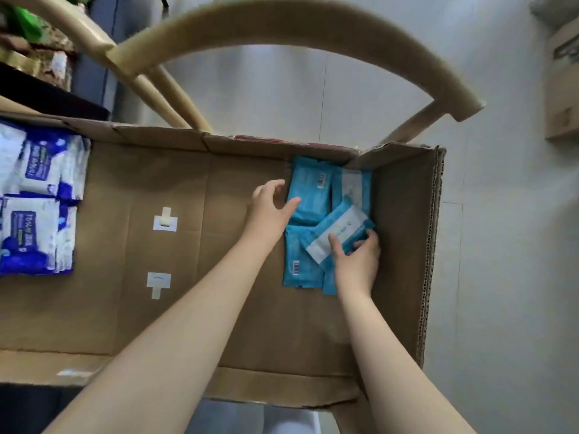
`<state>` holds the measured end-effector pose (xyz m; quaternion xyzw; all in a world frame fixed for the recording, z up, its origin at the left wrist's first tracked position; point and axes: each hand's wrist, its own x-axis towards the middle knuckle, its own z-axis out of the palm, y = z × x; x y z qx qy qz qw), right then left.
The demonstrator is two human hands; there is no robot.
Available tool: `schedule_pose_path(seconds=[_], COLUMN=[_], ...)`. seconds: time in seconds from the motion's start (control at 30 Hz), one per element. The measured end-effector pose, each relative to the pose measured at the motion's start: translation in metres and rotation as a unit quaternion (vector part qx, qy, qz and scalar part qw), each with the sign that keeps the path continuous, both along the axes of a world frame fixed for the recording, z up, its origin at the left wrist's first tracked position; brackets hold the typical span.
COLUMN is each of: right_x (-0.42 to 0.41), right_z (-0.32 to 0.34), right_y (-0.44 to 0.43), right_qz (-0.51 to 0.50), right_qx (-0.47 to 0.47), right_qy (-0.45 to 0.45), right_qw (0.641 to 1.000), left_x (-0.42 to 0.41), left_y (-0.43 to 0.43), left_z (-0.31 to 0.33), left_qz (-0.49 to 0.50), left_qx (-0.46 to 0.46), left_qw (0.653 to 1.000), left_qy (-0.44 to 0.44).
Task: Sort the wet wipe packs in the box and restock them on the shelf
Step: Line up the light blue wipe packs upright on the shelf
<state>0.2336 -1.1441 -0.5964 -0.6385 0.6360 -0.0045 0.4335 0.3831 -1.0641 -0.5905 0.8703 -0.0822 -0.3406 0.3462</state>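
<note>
Both my arms reach into a large open cardboard box point(188, 277). Several light-blue wet wipe packs point(310, 189) lie at its far right end. My right hand point(357, 261) grips a tilted light-blue pack with a white band point(340, 230) lying on top of the others, thumb on its face and fingers curled over its edge. My left hand point(269, 208) has relaxed fingers and its thumb touches the left edge of a flat pack. Dark-blue and white wipe packs point(37, 198) are stacked at the box's left end.
The box sits on a chair whose curved beige backrest point(282, 26) arches over the far side. Two white stickers point(165, 219) are on the box floor. Another carton point(562, 83) stands at the right; shelf goods point(31, 42) show at top left.
</note>
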Motion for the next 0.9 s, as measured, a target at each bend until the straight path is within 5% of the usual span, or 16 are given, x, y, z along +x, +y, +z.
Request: schedule_pose_path(seconds=[0.27,0.47,0.67,0.9], right_x=[0.014,0.014,0.004,0.007], right_z=[-0.014,-0.014,0.011,0.106], right_y=[-0.001,-0.001,0.003,0.062], right_qz=[-0.142,-0.207,-0.123,-0.029], right_qx=[0.035,0.051,0.038,0.096], right_qy=[-0.032,-0.073,-0.103,-0.284], right_qw=[0.989,0.974,0.986,0.953], left_x=[0.003,-0.001,0.000,-0.016], left_y=[-0.035,-0.008,0.044,0.157], left_z=[-0.039,-0.031,0.018,0.116], left_qz=[0.101,0.136,0.257,0.304], left_qx=[0.027,-0.047,-0.155,-0.346], left_qw=[0.994,0.984,0.929,0.819], left_qy=[0.013,0.104,0.218,0.342])
